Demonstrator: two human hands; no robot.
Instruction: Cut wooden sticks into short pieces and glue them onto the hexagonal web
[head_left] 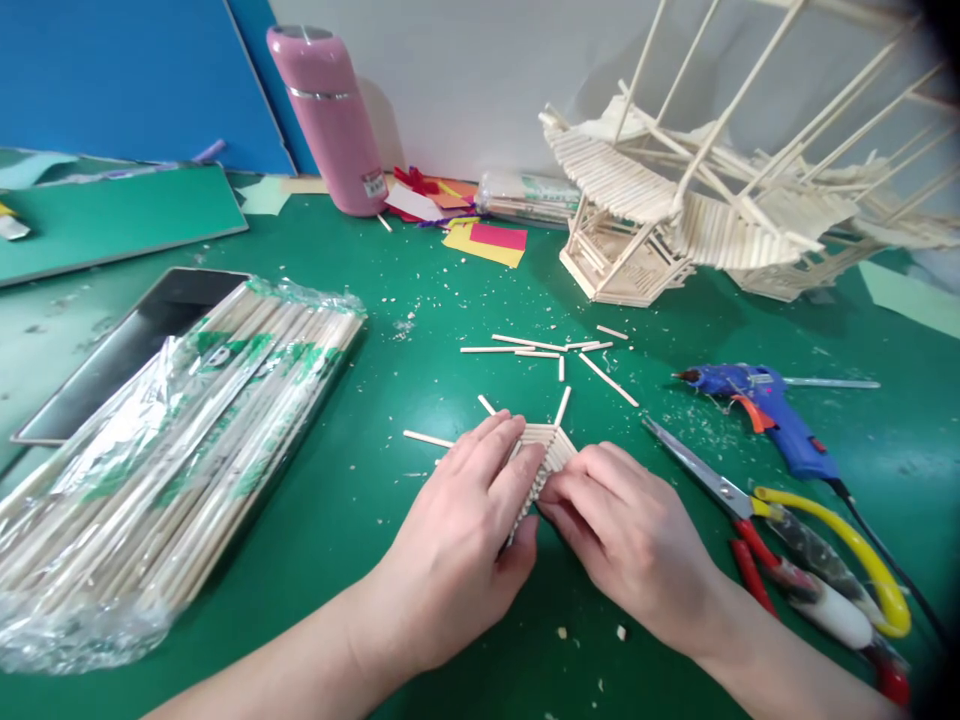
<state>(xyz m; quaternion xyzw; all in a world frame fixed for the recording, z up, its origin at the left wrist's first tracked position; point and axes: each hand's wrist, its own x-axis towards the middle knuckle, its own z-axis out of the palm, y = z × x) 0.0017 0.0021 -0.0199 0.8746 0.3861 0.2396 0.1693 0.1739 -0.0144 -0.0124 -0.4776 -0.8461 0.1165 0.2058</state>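
Note:
A small panel of pale wooden sticks (553, 436), laid side by side in angled sections, lies low over the green table between my hands. Longer sticks jut out from its far and left sides. My left hand (457, 525) covers its left part, fingers on top and thumb at the near edge, gripping it. At the panel's right edge, my right hand (634, 525) is closed in a pinch; its fingertips are partly hidden. Just beyond the panel lie several loose cut sticks (525, 345).
On the right are a blue glue gun (780, 410), scissors (705, 470) and red-handled pliers (750, 575). A bagged bundle of sticks (195, 440) overlaps a dark flat device (150, 345) at left. Behind stand a pink bottle (330, 125) and a large stick model (637, 200).

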